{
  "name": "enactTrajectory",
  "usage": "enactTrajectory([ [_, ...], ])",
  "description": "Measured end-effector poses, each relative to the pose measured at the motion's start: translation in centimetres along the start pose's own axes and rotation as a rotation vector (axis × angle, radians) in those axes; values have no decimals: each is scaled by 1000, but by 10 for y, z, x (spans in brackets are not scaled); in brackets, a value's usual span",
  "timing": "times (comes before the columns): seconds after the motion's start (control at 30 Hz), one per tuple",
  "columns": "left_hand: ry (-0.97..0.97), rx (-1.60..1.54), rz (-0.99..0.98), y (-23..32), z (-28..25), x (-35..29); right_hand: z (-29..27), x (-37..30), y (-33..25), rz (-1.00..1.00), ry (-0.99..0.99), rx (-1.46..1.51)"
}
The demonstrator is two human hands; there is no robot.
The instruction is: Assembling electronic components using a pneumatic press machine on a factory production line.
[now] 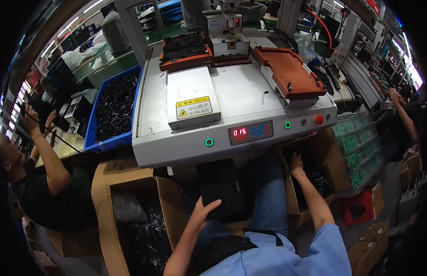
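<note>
Black tray (221, 186) lengthwise away, left hand (202, 212) holding.

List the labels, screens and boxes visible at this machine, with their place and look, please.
Warning label: on the grey plate on the machine top, rectangular, yellow and white.
Digital display: front panel, small, red digits on black.
Open cardboard box: lower left, brown, holding dark parts.
Second cardboard box: lower right, brown; right hand reaches in.

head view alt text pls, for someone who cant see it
A seated person's left hand holds a flat black tray on their lap while their right hand reaches into an open cardboard box of small black parts. In front stands a grey benchtop machine with orange fixture plates.
</note>
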State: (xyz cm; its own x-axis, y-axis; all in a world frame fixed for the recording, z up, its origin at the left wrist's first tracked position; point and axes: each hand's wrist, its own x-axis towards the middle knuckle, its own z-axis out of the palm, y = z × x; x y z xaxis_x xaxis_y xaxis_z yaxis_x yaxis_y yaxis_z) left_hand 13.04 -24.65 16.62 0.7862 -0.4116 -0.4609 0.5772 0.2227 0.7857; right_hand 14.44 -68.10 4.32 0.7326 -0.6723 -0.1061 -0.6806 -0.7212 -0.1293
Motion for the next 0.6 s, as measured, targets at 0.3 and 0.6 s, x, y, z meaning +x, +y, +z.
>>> enactTrajectory([
  [0.3, -15, -17, 27, 1, -2, 1, -33, 7, 29, -220, 377, 534],
  [0.6, -42, -27, 25, 2, 3, 4, -42, 59, 117, 48, 145, 463],
])
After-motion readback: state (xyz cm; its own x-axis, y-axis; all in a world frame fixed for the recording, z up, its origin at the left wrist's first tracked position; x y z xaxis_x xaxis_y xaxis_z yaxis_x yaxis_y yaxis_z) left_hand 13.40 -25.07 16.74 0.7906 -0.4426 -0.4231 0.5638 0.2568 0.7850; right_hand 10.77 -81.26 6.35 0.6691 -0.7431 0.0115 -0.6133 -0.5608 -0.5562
